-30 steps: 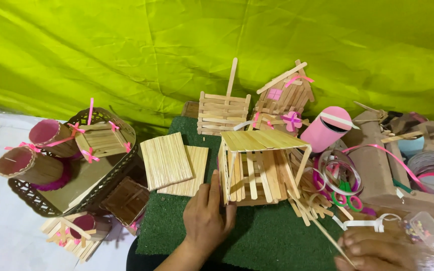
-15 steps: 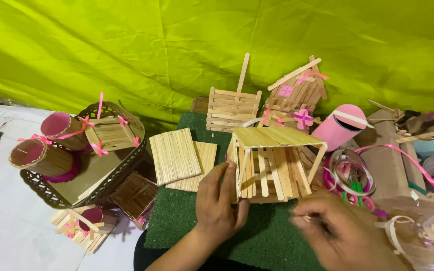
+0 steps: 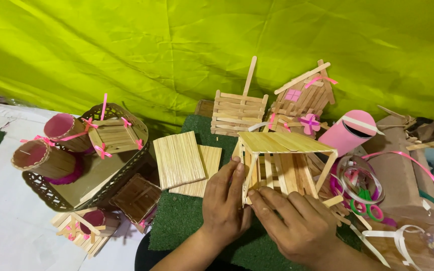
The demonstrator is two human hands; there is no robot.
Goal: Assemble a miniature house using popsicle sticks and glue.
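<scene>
A box-like frame of pale craft sticks (image 3: 285, 163) with a flat stick roof stands on a green turf mat (image 3: 179, 223). My left hand (image 3: 224, 200) presses against the frame's left side, fingers upright on its corner post. My right hand (image 3: 297, 223) lies at the frame's front bottom edge, fingertips touching the lower sticks. Whether the right hand pinches a small stick is hidden. Two flat panels of glued sticks (image 3: 179, 159) lie just left of the frame.
A wicker tray (image 3: 64, 198) at left holds stick cups and a small box with pink ribbons. Behind the frame stand a stick crate (image 3: 238, 113), a stick house (image 3: 305, 98) and a pink cylinder (image 3: 346, 133). Ribbon rolls, scissors and loose sticks lie at right. Yellow-green cloth hangs behind.
My left hand rose from the mat to the frame's left side. My right hand came in from the lower right to the frame's front bottom edge.
</scene>
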